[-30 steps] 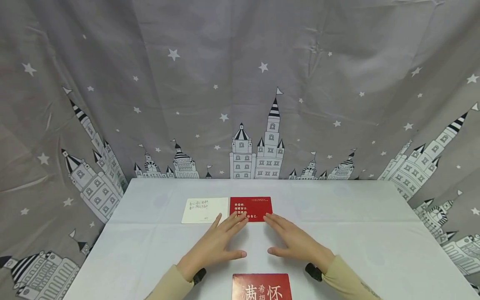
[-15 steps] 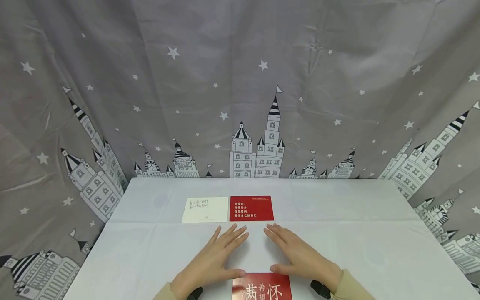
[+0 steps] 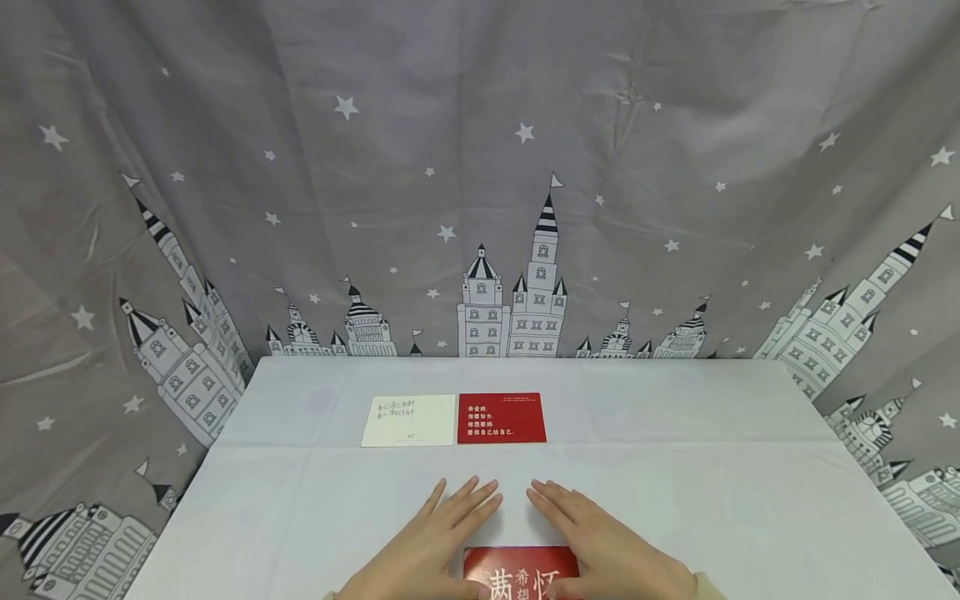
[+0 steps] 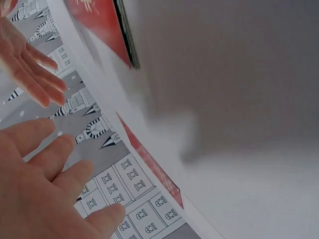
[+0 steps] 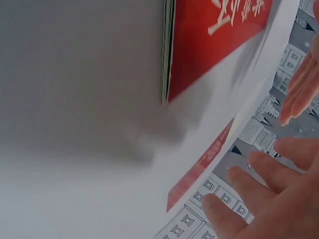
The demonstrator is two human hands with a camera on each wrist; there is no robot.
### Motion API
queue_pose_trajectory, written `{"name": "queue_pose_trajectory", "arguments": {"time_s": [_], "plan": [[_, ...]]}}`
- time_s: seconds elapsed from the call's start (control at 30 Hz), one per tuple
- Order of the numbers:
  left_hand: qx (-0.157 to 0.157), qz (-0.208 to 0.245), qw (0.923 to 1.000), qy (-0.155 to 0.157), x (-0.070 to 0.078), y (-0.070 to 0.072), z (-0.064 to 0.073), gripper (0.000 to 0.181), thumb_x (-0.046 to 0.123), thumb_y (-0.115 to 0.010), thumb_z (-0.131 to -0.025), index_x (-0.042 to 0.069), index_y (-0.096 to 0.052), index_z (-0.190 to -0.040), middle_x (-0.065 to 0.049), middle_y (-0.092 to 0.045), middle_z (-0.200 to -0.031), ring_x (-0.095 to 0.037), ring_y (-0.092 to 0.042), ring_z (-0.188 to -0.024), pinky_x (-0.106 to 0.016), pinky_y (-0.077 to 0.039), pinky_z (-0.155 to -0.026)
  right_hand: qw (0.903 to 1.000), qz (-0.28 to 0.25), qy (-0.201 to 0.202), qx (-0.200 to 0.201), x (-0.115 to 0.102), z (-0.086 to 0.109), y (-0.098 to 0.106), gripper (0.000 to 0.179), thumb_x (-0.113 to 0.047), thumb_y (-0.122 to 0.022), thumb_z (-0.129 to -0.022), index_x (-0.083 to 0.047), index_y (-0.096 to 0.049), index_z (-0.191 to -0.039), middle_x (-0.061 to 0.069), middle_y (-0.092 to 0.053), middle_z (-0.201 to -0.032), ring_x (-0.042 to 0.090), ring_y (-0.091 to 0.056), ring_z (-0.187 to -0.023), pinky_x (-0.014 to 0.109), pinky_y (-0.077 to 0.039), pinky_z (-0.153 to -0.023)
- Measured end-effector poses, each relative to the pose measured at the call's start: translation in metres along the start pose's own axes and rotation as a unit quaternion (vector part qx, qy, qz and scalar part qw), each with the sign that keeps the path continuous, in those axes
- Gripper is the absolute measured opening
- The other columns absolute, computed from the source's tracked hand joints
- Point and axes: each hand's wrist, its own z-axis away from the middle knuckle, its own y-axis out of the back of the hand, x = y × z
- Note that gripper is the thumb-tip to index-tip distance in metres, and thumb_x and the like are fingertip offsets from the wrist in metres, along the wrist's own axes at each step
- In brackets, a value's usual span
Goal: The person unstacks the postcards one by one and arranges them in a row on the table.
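A stack of cards (image 3: 522, 567) with a red top card lies at the table's near edge, white characters on its face. In the right wrist view the stack's edge (image 5: 168, 55) shows several layers. My left hand (image 3: 427, 554) hovers at the stack's left side, fingers spread and straight, thumb overlapping its left edge in the head view. On the other side, my right hand (image 3: 603, 550) is held the same way, its thumb over the stack's right part. Neither hand holds anything. Farther back, a cream card (image 3: 409, 421) with handwriting lies beside a red card (image 3: 502, 418) with lettering.
A white cloth covers the table (image 3: 675, 483). Behind it hangs a grey curtain (image 3: 637, 167) printed with stars and castles, wrapping round both sides.
Both hands have drawn back toward the near edge, from over the far red card to either side of the card stack. The cards lie where they were.
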Motion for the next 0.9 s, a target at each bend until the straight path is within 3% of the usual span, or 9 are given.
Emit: {"name": "queue_pose_trajectory", "arguments": {"time_s": [0.23,0.4,0.5,0.7,0.9], "plan": [[-0.022,0.006,0.9997,-0.006,0.005,-0.008,0.008,0.097,0.078,-0.044,-0.079,0.011,-0.035,-0.148,-0.004,-0.035,-0.151,-0.030,-0.033,-0.137,-0.059,-0.032,-0.103,0.9999,-0.013,0.001,-0.010,-0.005,0.010,-0.011,0.101,-0.076,-0.054,-0.075,-0.015,-0.028,-0.151,0.002,-0.035,-0.150,0.024,-0.037,-0.132,0.045,-0.045,-0.097],[-0.055,0.032,0.9979,-0.014,0.007,-0.016,0.014,0.092,0.074,-0.042,-0.082,0.013,-0.033,-0.150,-0.007,-0.034,-0.152,-0.031,-0.034,-0.136,-0.056,-0.037,-0.101,0.9995,-0.011,0.026,-0.012,-0.004,0.017,-0.023,0.096,-0.072,-0.051,-0.080,-0.012,-0.026,-0.151,0.006,-0.035,-0.149,0.027,-0.037,-0.133,0.048,-0.044,-0.098],[-0.080,0.051,0.9955,-0.003,0.008,-0.021,0.018,0.088,0.073,-0.040,-0.084,0.015,-0.034,-0.149,-0.006,-0.033,-0.152,-0.030,-0.034,-0.136,-0.053,-0.039,-0.101,0.9993,-0.014,0.024,-0.023,-0.003,0.021,-0.031,0.091,-0.069,-0.048,-0.083,-0.013,-0.025,-0.152,0.006,-0.035,-0.150,0.027,-0.036,-0.133,0.049,-0.045,-0.097],[-0.075,0.042,0.9962,-0.008,0.009,-0.029,0.024,0.078,0.068,-0.038,-0.089,0.017,-0.038,-0.148,-0.007,-0.038,-0.149,-0.030,-0.039,-0.132,-0.054,-0.040,-0.098,0.9997,0.018,0.015,0.003,-0.006,0.029,-0.049,0.080,-0.068,-0.042,-0.088,-0.015,-0.034,-0.148,0.005,-0.041,-0.145,0.028,-0.044,-0.127,0.046,-0.048,-0.093],[-0.072,0.032,0.9968,-0.010,0.012,-0.033,0.025,0.074,0.067,-0.036,-0.091,0.018,-0.037,-0.147,-0.007,-0.041,-0.146,-0.030,-0.041,-0.131,-0.054,-0.041,-0.097,0.9983,0.053,0.005,0.026,-0.008,0.031,-0.059,0.081,-0.071,-0.043,-0.085,-0.019,-0.034,-0.147,0.005,-0.043,-0.143,0.026,-0.047,-0.124,0.044,-0.049,-0.092]]}}
